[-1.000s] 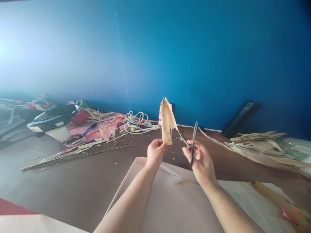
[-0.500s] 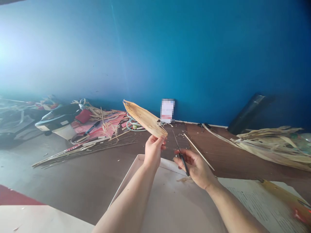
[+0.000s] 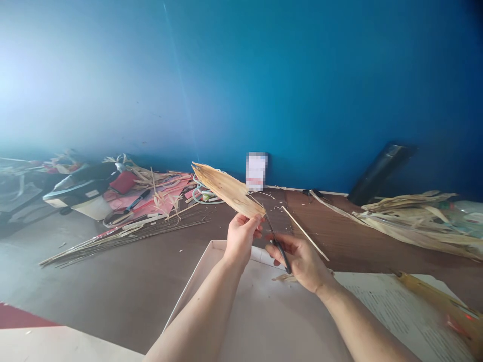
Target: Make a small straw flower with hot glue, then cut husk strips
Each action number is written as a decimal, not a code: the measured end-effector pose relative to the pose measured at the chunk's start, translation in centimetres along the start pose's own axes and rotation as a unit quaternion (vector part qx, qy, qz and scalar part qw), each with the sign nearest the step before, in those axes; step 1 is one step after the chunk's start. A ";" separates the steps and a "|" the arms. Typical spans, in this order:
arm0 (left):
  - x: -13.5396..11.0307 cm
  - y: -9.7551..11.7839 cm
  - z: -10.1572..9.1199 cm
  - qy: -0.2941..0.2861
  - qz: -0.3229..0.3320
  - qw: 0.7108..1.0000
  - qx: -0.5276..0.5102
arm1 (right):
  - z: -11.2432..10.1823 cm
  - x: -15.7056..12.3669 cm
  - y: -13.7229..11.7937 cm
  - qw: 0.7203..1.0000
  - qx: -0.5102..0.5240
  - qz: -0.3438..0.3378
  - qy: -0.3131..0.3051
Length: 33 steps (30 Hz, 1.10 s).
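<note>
My left hand (image 3: 243,236) pinches the lower right end of a dry, tan corn husk (image 3: 226,188), which slants up to the left in the air. My right hand (image 3: 302,261) is closed round the black handles of a pair of scissors (image 3: 281,251). The thin blades point up and away, and their tips are at the right edge of the husk, close to my left fingertips. Whether the blades touch the husk I cannot make out. Below both hands lies a shallow white box lid (image 3: 196,271), with a few husk scraps (image 3: 285,277) inside it.
More dry husks (image 3: 415,226) lie at the right beside a dark cylinder (image 3: 379,171). A thin stick (image 3: 305,234) and small scraps lie on the brown table (image 3: 181,281). Thin sticks (image 3: 124,241), pink paper (image 3: 169,193) and clutter fill the left. A printed sheet (image 3: 385,306) is front right.
The husk and my left hand have moved slightly down and right, towards the scissors. The scissor tips now meet the husk's edge in view; before, a gap showed. The view has shifted a little.
</note>
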<state>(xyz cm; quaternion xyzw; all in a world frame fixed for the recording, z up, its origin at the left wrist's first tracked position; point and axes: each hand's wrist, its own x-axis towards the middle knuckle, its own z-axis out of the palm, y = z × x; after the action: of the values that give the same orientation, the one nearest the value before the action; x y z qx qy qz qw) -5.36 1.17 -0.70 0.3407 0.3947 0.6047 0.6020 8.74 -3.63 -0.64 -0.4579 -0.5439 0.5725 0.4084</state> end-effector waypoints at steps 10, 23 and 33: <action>-0.3 -0.3 0.0 -0.034 0.010 0.999 0.012 | -0.2 0.4 0.3 0.999 -0.025 -0.008 0.028; -0.4 -0.1 0.3 -0.032 -0.005 0.999 0.028 | 0.1 0.3 -0.1 0.999 -0.011 -0.028 0.016; -0.6 0.1 0.4 -0.028 -0.015 0.999 0.022 | 0.1 0.4 0.0 0.998 -0.024 -0.010 0.053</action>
<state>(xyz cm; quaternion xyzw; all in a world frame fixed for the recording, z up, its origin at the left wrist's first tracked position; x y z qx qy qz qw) -5.00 0.60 -0.38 0.3647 0.3954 0.5772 0.6144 8.58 -3.27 -0.67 -0.4920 -0.5398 0.5301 0.4308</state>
